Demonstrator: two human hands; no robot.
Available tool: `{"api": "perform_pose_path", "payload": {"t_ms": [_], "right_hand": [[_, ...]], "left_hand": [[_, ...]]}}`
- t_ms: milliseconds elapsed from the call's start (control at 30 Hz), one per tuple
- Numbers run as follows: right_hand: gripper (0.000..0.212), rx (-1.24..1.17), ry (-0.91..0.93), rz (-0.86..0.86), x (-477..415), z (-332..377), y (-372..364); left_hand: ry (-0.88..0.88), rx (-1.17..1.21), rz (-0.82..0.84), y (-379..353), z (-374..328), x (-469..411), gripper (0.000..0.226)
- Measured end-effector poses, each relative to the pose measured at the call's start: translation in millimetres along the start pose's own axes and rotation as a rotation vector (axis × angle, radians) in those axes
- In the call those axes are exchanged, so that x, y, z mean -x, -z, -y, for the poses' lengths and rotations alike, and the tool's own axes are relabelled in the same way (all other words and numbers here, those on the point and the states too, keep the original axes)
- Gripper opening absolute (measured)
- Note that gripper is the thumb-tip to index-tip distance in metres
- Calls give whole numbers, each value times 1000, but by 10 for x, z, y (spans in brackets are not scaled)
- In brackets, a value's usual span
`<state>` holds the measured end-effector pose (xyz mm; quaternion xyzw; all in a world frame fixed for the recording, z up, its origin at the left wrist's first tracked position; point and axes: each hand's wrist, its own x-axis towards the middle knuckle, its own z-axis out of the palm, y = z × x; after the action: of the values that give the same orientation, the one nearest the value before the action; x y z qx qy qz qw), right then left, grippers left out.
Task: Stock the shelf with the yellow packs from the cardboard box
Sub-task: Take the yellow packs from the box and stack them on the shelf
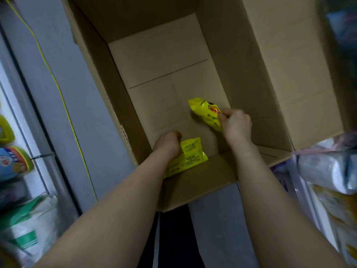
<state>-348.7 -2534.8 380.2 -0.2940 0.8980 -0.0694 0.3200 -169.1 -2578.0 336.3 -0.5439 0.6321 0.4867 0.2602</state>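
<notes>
Both arms are down inside the cardboard box [164, 55], and each one has a pack. The left grip [168, 145] is clamped on a yellow pack [190, 155] close to the box's near-left corner, fingers curled round its upper end. The pack's lower end overlaps the near edge of the box, so it looks raised off the floor of the box, though I can't be sure. The right grip [236, 124] is closed on a second yellow pack [204, 111] just beside the right wall, pinching it at one side so it tilts up off the cardboard. These two are the only yellow packs showing in there.

My read is that this is the pick-up, one pack per hand. To do it well, bring both straight up and clear the near edge before swinging out, because that left pack sits right at it and could snag. The right hold is only at the side, so a fuller wrap round the body would stop it swinging. The shelf [41, 120] runs along the left; I can't tell which level is the target.

On labels, the right pack shows its front, a cartoon duck face with dark eyes and an orange beak, and the lettering below is too small to read. The left pack shows its back, blocks of fine dark print, also unreadable. On the shelf, a blue-and-orange tub [14, 161] and a green-and-white bag [25, 229] are too blurred to read. Set the duck faces outward.
</notes>
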Motion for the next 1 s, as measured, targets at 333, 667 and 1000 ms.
{"api": "perform_pose_path", "payload": {"t_ms": [333, 667, 1000], "right_hand": [[49, 64, 86, -49, -128, -120, -243], [88, 179, 140, 72, -473, 1, -272], [76, 2, 49, 73, -456, -25, -433]], "left_hand": [[-52, -308, 34, -181, -86, 5, 60], [-37, -29, -614, 276, -346, 160, 39], [-66, -37, -874, 236, -218, -332, 51]]}}
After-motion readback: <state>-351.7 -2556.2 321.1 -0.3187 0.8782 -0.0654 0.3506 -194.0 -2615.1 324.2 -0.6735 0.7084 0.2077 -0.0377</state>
